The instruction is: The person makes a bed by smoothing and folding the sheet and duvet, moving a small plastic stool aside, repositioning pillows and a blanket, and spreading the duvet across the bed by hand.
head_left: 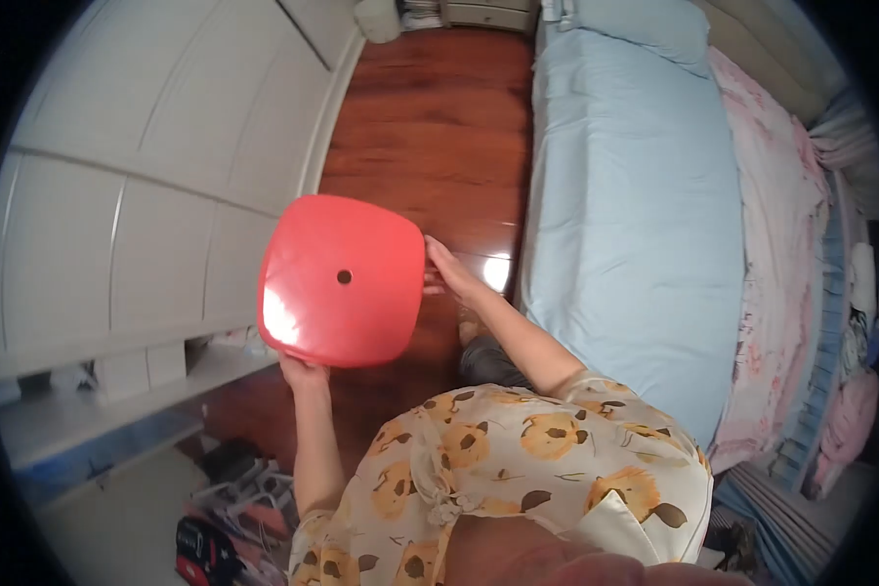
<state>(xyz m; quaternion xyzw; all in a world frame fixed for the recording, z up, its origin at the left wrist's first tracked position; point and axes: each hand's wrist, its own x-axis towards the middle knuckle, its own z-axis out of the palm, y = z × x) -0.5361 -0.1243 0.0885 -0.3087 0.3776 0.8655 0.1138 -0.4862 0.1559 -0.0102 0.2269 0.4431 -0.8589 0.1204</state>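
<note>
So the red stool is up off the floor, left of centre in the frame, top facing the camera, with 1 small round hole in the middle. The person's left hand is at its bottom edge, palm side up against it, fingers mostly tucked out of sight underneath, so no telling how far apart they are. The right hand has the right edge, thumb up near the rim and the other fingers bent in a narrow curl lower down. Holding 2 different sides like that probably balances the load and stops it tipping. The legs might be hidden below the seat, hard to say from this angle.

Underneath is a glossy red-brown wood floor with a bright glare spot right of the stool. White cabinets run down the left, with a low open shelf below them, and there's a pile of bags and clothes at the lower left. On the right is a bed with a pale blue sheet, a pillow at the top and a pink patterned cover along the far side. A pale bin and drawers sit up top.
</note>
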